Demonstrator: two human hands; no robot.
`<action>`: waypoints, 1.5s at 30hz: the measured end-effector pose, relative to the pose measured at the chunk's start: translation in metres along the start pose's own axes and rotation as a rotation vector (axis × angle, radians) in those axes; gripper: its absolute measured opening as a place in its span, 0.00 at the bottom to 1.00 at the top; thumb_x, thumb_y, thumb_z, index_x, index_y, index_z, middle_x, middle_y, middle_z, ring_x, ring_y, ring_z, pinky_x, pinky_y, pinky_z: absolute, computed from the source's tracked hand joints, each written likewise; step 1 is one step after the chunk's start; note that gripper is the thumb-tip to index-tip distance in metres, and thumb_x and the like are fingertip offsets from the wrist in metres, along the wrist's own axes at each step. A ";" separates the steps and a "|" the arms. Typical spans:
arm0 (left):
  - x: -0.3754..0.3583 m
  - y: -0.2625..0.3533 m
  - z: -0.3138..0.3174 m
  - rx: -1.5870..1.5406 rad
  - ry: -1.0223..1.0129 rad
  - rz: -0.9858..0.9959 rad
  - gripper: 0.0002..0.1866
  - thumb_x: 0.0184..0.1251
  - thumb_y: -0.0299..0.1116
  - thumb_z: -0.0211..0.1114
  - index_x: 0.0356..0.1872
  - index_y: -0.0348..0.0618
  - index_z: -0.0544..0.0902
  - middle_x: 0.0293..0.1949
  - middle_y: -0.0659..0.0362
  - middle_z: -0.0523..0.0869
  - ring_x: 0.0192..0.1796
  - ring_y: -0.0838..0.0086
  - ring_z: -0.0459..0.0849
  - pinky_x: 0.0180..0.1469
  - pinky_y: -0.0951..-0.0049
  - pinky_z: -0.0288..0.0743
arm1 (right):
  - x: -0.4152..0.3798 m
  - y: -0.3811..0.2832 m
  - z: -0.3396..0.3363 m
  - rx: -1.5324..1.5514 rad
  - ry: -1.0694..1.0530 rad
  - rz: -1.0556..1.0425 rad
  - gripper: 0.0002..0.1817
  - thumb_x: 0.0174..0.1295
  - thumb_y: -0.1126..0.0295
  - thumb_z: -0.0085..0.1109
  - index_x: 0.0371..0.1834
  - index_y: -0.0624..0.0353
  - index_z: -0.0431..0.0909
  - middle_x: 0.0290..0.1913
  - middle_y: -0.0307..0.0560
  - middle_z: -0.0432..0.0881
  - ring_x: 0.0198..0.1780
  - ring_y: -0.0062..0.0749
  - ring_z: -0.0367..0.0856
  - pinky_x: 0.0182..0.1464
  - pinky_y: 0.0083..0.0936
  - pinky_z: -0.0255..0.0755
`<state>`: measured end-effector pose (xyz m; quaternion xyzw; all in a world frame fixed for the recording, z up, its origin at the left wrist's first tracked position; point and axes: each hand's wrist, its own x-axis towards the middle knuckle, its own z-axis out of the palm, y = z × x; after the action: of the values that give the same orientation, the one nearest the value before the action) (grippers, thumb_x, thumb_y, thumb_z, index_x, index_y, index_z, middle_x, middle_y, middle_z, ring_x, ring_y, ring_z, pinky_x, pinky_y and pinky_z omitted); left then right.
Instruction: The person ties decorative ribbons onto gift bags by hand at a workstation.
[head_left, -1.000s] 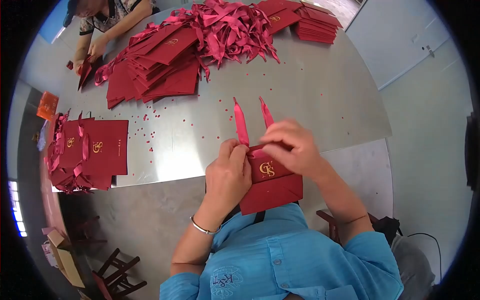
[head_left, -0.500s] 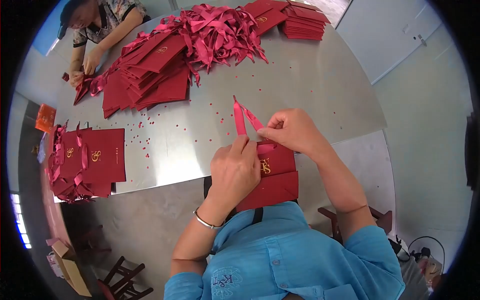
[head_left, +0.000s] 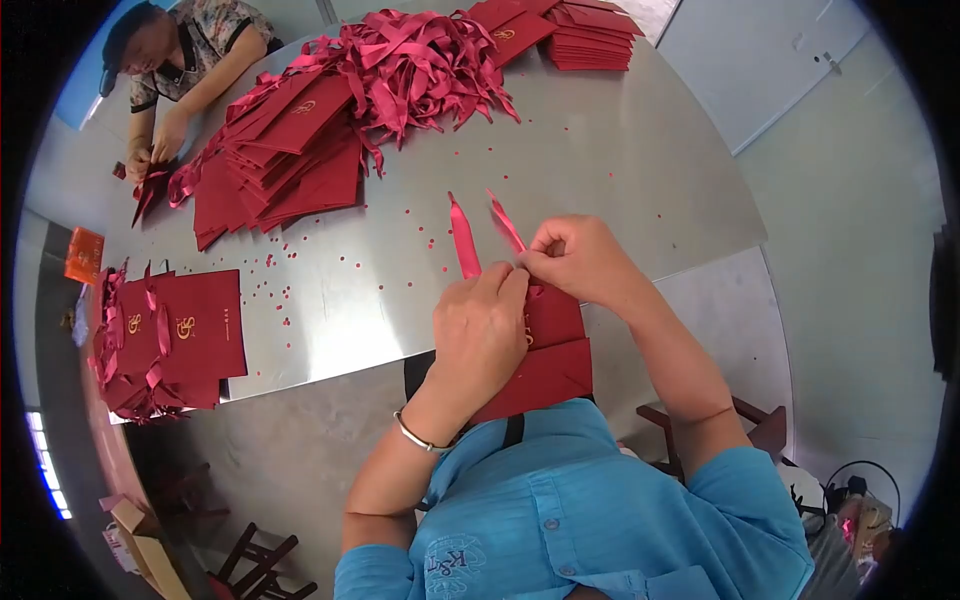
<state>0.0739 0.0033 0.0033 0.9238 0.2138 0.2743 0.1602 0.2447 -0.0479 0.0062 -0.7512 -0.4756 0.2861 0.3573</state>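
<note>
A dark red paper bag [head_left: 556, 368] with gold lettering leans between my body and the table edge. Above its top edge, two pink ribbon ends [head_left: 463, 240] stick out over the table. My left hand [head_left: 482, 325] is closed around the ribbon and the bag's upper left side, hiding part of the lettering. Closed in a pinch, my right hand [head_left: 578, 258] grips the ribbon at the bag's top right. The two hands nearly touch at the fingertips, and the exact knot or hole there is hidden.
Finished-looking bags with ribbon handles [head_left: 205, 325] lie at the table's left corner. Flat red bags [head_left: 290, 150] are stacked beyond, beside a heap of pink ribbons [head_left: 420, 70]. Another stack [head_left: 590, 40] stands farther back. A co-worker [head_left: 185, 60] handles a red bag. Small red dots litter the metal table [head_left: 640, 130].
The ribbon ends have spread apart, where their tips were close together before. My right hand has shifted slightly left toward my left hand. The view has turned a little.
</note>
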 end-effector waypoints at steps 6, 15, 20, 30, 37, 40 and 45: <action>0.002 -0.002 -0.003 -0.170 -0.031 -0.061 0.11 0.50 0.23 0.67 0.37 0.39 0.83 0.32 0.55 0.81 0.32 0.56 0.82 0.36 0.61 0.76 | -0.003 0.005 -0.007 0.212 -0.046 -0.053 0.07 0.58 0.77 0.64 0.24 0.62 0.76 0.21 0.34 0.79 0.25 0.11 0.73 0.25 0.15 0.66; 0.001 -0.009 -0.002 -0.198 -0.109 -0.101 0.11 0.49 0.24 0.70 0.36 0.42 0.82 0.33 0.56 0.81 0.32 0.58 0.82 0.36 0.61 0.75 | 0.000 0.003 0.001 0.365 -0.092 -0.017 0.08 0.55 0.83 0.63 0.34 0.61 0.73 0.27 0.35 0.79 0.29 0.13 0.76 0.30 0.14 0.70; -0.001 -0.010 -0.002 -0.237 -0.049 -0.094 0.10 0.50 0.22 0.69 0.36 0.42 0.82 0.34 0.56 0.82 0.33 0.59 0.83 0.36 0.63 0.76 | 0.001 0.011 0.011 0.339 0.032 -0.071 0.09 0.55 0.83 0.62 0.35 0.61 0.72 0.26 0.35 0.77 0.28 0.13 0.76 0.29 0.14 0.70; -0.004 -0.007 -0.004 -0.192 -0.034 -0.087 0.14 0.51 0.21 0.69 0.41 0.40 0.82 0.41 0.54 0.83 0.38 0.58 0.84 0.39 0.64 0.78 | -0.003 0.007 0.015 0.206 0.146 -0.117 0.09 0.54 0.81 0.64 0.33 0.61 0.73 0.27 0.37 0.78 0.26 0.13 0.75 0.28 0.16 0.70; -0.017 0.001 -0.013 -0.194 0.085 -0.059 0.19 0.50 0.22 0.70 0.46 0.37 0.80 0.49 0.49 0.82 0.40 0.54 0.83 0.42 0.62 0.78 | -0.016 0.012 0.023 -0.087 0.326 -0.440 0.08 0.53 0.78 0.69 0.35 0.62 0.81 0.39 0.44 0.82 0.25 0.21 0.77 0.29 0.20 0.71; -0.031 -0.001 -0.024 -0.156 0.105 -0.045 0.20 0.49 0.22 0.71 0.46 0.36 0.80 0.51 0.48 0.82 0.44 0.54 0.83 0.46 0.61 0.77 | -0.014 0.017 0.025 -0.073 0.317 -0.474 0.09 0.53 0.77 0.69 0.38 0.62 0.83 0.42 0.44 0.81 0.26 0.22 0.77 0.30 0.20 0.72; -0.060 -0.003 -0.042 -0.058 0.042 -0.004 0.24 0.51 0.28 0.73 0.52 0.35 0.80 0.61 0.44 0.78 0.64 0.48 0.74 0.65 0.52 0.67 | -0.020 0.012 0.023 -0.055 0.379 -0.486 0.09 0.53 0.76 0.69 0.38 0.61 0.84 0.42 0.43 0.82 0.29 0.24 0.80 0.31 0.22 0.75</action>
<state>0.0034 -0.0160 0.0094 0.9123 0.2111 0.2994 0.1831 0.2256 -0.0634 -0.0151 -0.6648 -0.5738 0.0341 0.4771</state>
